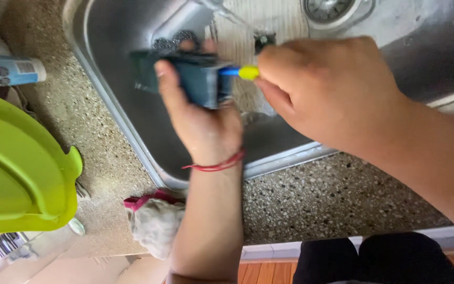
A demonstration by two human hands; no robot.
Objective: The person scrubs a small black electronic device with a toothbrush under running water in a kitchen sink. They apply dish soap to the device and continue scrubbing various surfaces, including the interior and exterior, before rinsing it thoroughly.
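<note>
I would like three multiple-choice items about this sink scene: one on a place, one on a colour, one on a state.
1. Where does the cloth lie?
A. in the sink
B. on the counter
C. on the green bowl

2. What colour is the wrist band?
A. red
B. white
C. black

3. What is the left hand doing?
A. resting flat
B. gripping the dark block
C. hanging free

Answers:
1 B, it sits on speckled counter below the sink rim.
2 A, a red loop circles the wrist.
3 B, fingers wrap the block.
</note>
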